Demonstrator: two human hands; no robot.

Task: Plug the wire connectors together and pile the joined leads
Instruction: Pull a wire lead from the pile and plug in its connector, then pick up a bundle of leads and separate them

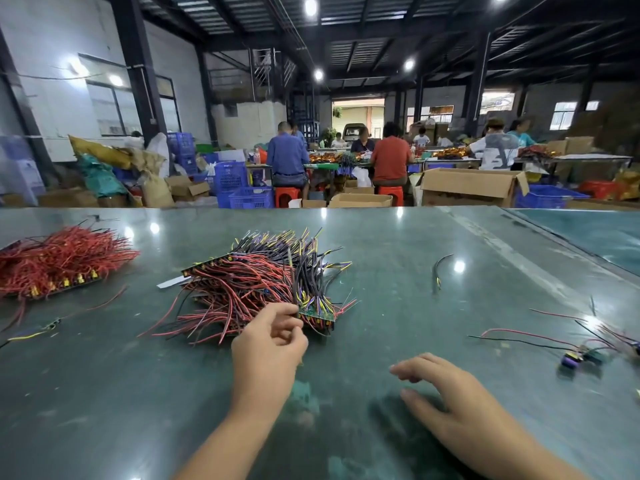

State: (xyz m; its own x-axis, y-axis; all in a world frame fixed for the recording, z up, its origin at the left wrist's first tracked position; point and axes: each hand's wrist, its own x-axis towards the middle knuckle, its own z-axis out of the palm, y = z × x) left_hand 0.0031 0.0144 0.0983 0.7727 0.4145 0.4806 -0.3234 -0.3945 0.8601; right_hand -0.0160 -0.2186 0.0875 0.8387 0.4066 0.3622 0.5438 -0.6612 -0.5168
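A heap of red, black and yellow leads (263,285) lies in the middle of the green table (398,258), with a small green circuit board (317,311) at its near right edge. My left hand (268,344) is at the heap's near edge, fingers curled, its fingertips touching the wires beside the board; I cannot tell whether they pinch one. My right hand (446,386) hovers low over bare table to the right, fingers spread and holding nothing. A few joined leads with dark connectors (581,355) lie at the far right.
A second heap of red leads (59,261) sits at the left. A loose black lead (438,271) lies right of centre, another stray lead (38,329) at the near left. Beyond the table's far edge are cardboard boxes, blue crates and seated people.
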